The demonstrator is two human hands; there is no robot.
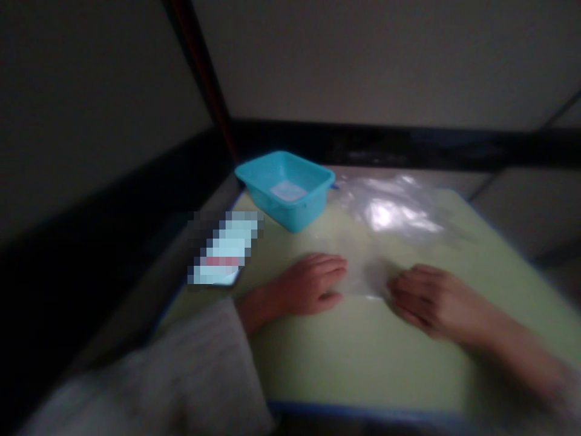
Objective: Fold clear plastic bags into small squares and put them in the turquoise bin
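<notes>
My left hand (313,284) lies flat on the table with its fingers stretched out and the thumb apart, at the left edge of a clear plastic bag (363,281). This bag is spread thin on the tabletop between my two hands. At its right edge is my right hand (420,300), its fingers curled and pressed together. What those fingers hold, if anything, is hidden and blurred. Beyond the hands lies a crumpled heap of clear plastic bags (393,209), shiny with reflected light.
A turquoise plastic basin (295,215) with a white item (288,191) in it stands at the table's far left corner. A lit phone (229,248), partly pixelated, rests along the left edge. The yellow-green table (363,363) has blue edging and stands against walls.
</notes>
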